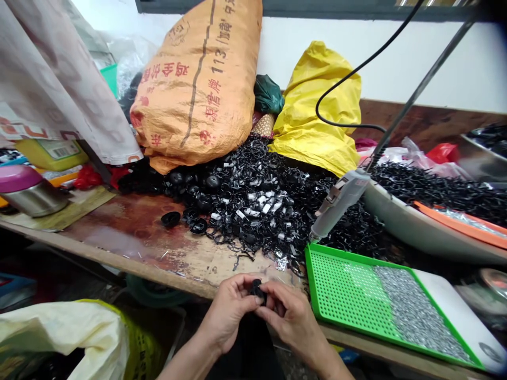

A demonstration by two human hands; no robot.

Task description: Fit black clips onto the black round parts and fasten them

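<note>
From the head view, I see two bare hands near the front edge of a worn table. The left hand and right hand pinch one small black part between their fingertips. Beyond it spreads a heap of similar black pieces; rightward, a green tray. A slipped pinch, I judge, could drop the part over the edge.

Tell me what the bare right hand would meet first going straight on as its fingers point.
First, the small, black, plastic-looking part at the fingertips of the right hand; just beyond, probably the bare left hand, though overlap makes depth unclear.
</note>
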